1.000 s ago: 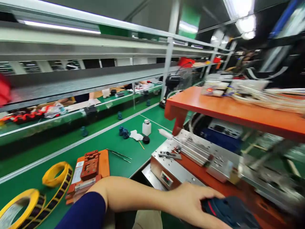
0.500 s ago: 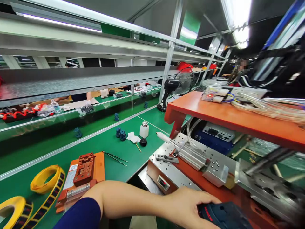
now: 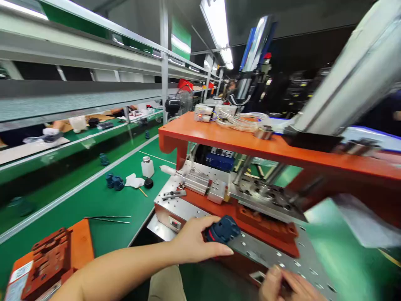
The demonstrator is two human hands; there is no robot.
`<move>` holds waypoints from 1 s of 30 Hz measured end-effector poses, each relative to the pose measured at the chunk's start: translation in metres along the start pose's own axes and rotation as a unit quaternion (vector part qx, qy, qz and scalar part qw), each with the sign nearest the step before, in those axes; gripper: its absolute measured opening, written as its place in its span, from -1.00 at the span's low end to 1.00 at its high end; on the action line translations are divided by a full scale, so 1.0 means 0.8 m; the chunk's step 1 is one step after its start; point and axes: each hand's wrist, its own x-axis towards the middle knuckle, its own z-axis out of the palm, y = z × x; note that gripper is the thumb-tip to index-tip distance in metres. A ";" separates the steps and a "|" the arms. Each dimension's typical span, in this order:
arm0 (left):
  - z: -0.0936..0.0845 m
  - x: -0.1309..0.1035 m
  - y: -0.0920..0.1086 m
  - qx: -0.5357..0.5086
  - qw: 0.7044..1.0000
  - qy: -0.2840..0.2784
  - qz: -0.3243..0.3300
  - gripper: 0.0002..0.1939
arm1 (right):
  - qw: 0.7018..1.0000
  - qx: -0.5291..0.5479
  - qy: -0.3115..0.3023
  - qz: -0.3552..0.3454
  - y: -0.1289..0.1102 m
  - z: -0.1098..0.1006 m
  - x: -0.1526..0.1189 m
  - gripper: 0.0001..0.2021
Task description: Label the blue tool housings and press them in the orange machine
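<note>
The left hand (image 3: 192, 242) holds a dark blue, chunky plastic part with a red line on its side (image 3: 224, 230), the thumb along its near side and the fingers around its far side; the part sits before the front edge of a silver, hole-studded metal machine bed (image 3: 263, 255). The right hand (image 3: 286, 286) is lower and to the right, blurred at the bottom edge with its fingers bent; whether it grips anything, I cannot tell. Beyond both hands, a reddish-orange block fixture (image 3: 266, 223) lies beneath a thick grey steel plate (image 3: 266, 196), and a broad orange shelf (image 3: 219, 136) spans above. Just beyond the left wrist, a small digital display with a pale frame (image 3: 174, 223) is set in the machine's front. Left of that hand, on the green desk (image 3: 125, 205), lie slim dark metal tweezers (image 3: 108, 219) and, nearer the forearm, an orange-brown blocky fixture on an orange board (image 3: 52, 259). Farther out from the left hand stand two dark blue plastic pieces (image 3: 115, 182), near a crumpled white tissue (image 3: 134, 181), a round black lid (image 3: 148, 183) and a white square bottle with a metal cap (image 3: 147, 168).
</note>
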 end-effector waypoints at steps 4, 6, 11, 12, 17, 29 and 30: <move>0.002 0.000 0.000 -0.011 1.000 0.003 -0.007 -0.43 | 0.996 -0.059 -0.006 -0.069 -0.014 -0.008 0.005 -0.91; 0.002 0.001 0.001 0.000 1.000 0.002 -0.013 -0.46 | 0.996 -0.060 -0.021 -0.056 -0.023 -0.010 0.008 -0.93; 0.002 0.003 0.006 0.010 1.000 0.017 -0.023 -0.52 | 0.998 -0.044 -0.036 -0.033 -0.033 -0.014 0.013 -0.94; 0.003 0.003 0.006 0.006 0.999 0.021 -0.024 -0.52 | 0.998 -0.042 -0.037 -0.032 -0.034 -0.014 0.014 -0.93; 0.005 0.003 0.005 0.009 0.999 0.029 -0.020 -0.52 | 0.998 -0.034 -0.038 -0.033 -0.036 -0.015 0.018 -0.89; 0.000 0.006 -0.016 0.019 1.000 0.003 -0.021 -0.38 | 0.999 -0.035 -0.020 -0.025 -0.039 -0.012 0.019 -0.93; 0.000 0.006 -0.016 0.018 1.000 0.004 -0.020 -0.39 | 0.999 -0.036 -0.021 -0.025 -0.039 -0.012 0.019 -0.94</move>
